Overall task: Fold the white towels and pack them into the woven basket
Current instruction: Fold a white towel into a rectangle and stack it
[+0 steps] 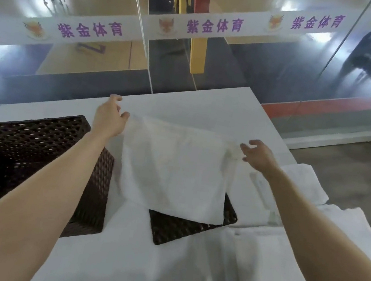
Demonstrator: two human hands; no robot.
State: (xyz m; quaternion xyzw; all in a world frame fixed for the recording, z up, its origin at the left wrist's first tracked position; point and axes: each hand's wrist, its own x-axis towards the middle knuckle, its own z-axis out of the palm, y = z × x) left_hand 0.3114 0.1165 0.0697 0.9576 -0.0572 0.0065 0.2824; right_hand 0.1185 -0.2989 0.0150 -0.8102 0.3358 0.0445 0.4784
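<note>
Left hand (111,116) pinches the upper left corner of a square white terry towel (173,169), thumb closed against the cloth while the other fingers reach loosely forward. The right hand (258,155) grips the opposite upper corner, which is bunched inside its curled fingers. The two hands are held well apart and the towel hangs stretched between them as a flat sheet, lifted off the white surface (208,103).

The towel hangs just to the right of the dark brown woven basket (36,156), its left edge close to the basket's right wall. I cannot tell whether they touch. The basket stands on the surface with its open top upward, and the left forearm crosses over its near right corner.

Right of the basket, under the towel's lower edge, lies a flat dark brown woven panel (191,232); the hanging cloth hides its far half. Further right of the basket, folded white towels (304,182) are stacked beneath the right forearm. More white cloth (121,261) spreads over the surface in front of the basket's right corner.

Beyond the basket rises a glass wall (282,77) crossed by a white banner with purple characters (213,26).
</note>
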